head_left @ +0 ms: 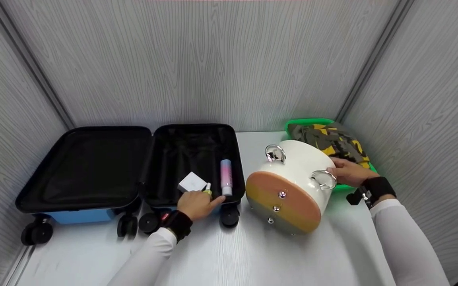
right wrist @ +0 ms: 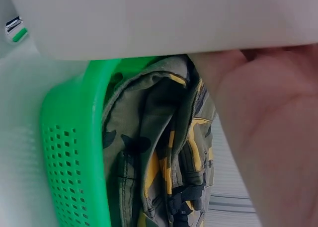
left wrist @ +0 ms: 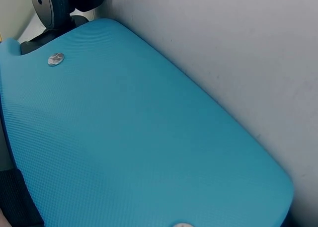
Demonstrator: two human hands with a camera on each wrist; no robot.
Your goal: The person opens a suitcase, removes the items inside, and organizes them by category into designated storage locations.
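One open suitcase (head_left: 133, 171) on the counter (head_left: 229, 254) — black-lined halves laid flat, blue shell (left wrist: 139, 147) beneath — holding three small things in its right half: one white box (head_left: 192, 182), one pink-and-blue tube (head_left: 226, 176), one small green-capped bottle (head_left: 208, 190) pinched in the curled fingers of the left hand (head_left: 197, 204). Beside it, one white round case (head_left: 292, 186) on its side with two silver ring handles, right hand (head_left: 348, 171) resting against its wall, fingers fairly straight. Behind, one green basket (right wrist: 69, 157) — one camouflage garment (head_left: 332, 143) inside.
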